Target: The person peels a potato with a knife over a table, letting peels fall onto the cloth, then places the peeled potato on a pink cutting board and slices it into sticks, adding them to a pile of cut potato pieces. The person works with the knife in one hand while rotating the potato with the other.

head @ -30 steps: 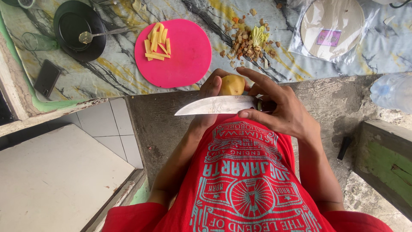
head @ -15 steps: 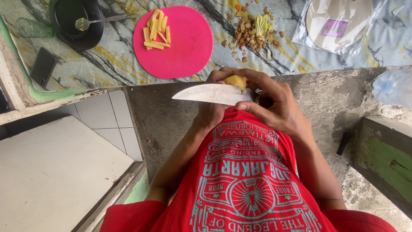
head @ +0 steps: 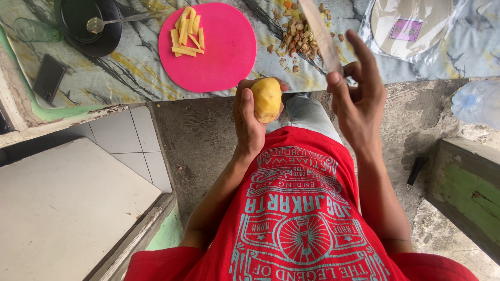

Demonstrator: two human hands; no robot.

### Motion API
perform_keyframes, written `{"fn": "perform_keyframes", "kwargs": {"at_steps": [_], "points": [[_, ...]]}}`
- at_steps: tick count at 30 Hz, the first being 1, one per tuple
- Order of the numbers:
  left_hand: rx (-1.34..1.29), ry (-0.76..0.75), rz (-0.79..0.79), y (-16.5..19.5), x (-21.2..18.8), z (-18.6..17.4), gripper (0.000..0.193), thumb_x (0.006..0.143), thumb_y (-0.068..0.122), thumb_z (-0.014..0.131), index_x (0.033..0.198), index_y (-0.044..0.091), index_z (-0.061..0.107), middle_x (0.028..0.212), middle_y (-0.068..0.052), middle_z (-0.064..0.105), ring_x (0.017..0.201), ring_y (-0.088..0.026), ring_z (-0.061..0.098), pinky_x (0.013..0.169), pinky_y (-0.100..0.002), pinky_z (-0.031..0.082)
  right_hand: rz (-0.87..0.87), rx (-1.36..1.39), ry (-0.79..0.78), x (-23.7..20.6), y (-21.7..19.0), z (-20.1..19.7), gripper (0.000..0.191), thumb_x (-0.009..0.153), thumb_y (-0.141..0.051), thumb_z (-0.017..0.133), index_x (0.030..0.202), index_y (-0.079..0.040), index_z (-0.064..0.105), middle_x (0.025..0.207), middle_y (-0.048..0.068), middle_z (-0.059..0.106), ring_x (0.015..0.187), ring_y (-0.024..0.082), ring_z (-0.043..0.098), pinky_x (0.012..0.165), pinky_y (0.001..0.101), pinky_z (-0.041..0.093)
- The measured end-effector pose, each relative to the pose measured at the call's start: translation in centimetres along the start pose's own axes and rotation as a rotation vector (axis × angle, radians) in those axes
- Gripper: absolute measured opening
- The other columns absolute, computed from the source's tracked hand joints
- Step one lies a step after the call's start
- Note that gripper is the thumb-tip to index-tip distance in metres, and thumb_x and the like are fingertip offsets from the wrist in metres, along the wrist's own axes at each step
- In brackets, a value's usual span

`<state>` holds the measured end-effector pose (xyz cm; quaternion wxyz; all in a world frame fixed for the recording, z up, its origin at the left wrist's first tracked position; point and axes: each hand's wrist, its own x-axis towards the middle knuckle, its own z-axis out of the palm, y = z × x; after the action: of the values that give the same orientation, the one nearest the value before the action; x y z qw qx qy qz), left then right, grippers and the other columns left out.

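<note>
Half a second ago we had the knife [head: 320, 34] lying flat across the potato [head: 266, 99], both hands pressed together over it; now the two have come apart. Our right hand [head: 359, 96] has swung the blade up and away so that it points toward the far side, over the peel scraps [head: 298, 37] on the counter [head: 130, 73], with the fingers loosely curled about the handle and the upper ones spread. Our left hand [head: 250, 117] has the peeled yellow potato closed in its grip, thumb along the near-left side, held above our lap just near of the counter edge.

On the far side, the round pink cutting board [head: 224, 57] carries a small heap of yellow potato sticks [head: 186, 32] at its far-left part. Left of it sits a dark pan [head: 86, 41] with a metal spoon [head: 112, 22] resting inside, its handle reaching right across the rim. A clear glass [head: 34, 31] lies at the far left, and a dark phone [head: 48, 78] rests near that corner. At the far right a clear plastic bag [head: 411, 26] holds pale round sheets, and a plastic bottle [head: 479, 101] lies at the right edge.
</note>
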<state>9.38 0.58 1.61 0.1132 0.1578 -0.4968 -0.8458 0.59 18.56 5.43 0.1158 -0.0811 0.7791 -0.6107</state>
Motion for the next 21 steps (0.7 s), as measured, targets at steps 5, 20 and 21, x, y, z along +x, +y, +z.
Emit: {"fn": "perform_keyframes", "kwargs": {"at_steps": [5, 20, 21], "points": [[0.079, -0.015, 0.008, 0.6, 0.3, 0.0, 0.048, 0.114, 0.049, 0.034, 0.117, 0.004, 0.051, 0.110, -0.017, 0.070, 0.075, -0.018, 0.062, 0.065, -0.030, 0.051, 0.070, -0.210, -0.026, 1.6, 2.6, -1.7, 0.068, 0.110, -0.043, 0.061, 0.162, -0.007, 0.036, 0.094, 0.007, 0.071, 0.057, 0.003, 0.056, 0.040, 0.0229, 0.040], [0.028, -0.196, -0.189, 0.9, 1.3, -0.1, 0.063, 0.113, 0.051, 0.034, 0.159, 0.009, 0.040, 0.139, -0.009, 0.055, 0.107, -0.015, 0.060, 0.080, -0.031, 0.054, 0.045, -0.435, -0.062, 3.2, 3.8, -1.9, 0.060, 0.113, -0.046, 0.059, 0.160, -0.009, 0.050, 0.110, 0.022, 0.074, 0.069, 0.010, 0.059, 0.055, 0.0299, 0.048], [-0.027, -0.191, -0.205, 0.8, 1.4, 0.0, 0.060, 0.112, 0.049, 0.037, 0.157, 0.009, 0.042, 0.139, -0.008, 0.055, 0.108, -0.016, 0.061, 0.082, -0.032, 0.055, -0.030, -0.468, -0.068, 3.3, 4.1, -2.0, 0.055, 0.117, -0.045, 0.059, 0.158, -0.009, 0.056, 0.122, 0.022, 0.074, 0.078, 0.010, 0.064, 0.060, 0.0291, 0.053]]}}
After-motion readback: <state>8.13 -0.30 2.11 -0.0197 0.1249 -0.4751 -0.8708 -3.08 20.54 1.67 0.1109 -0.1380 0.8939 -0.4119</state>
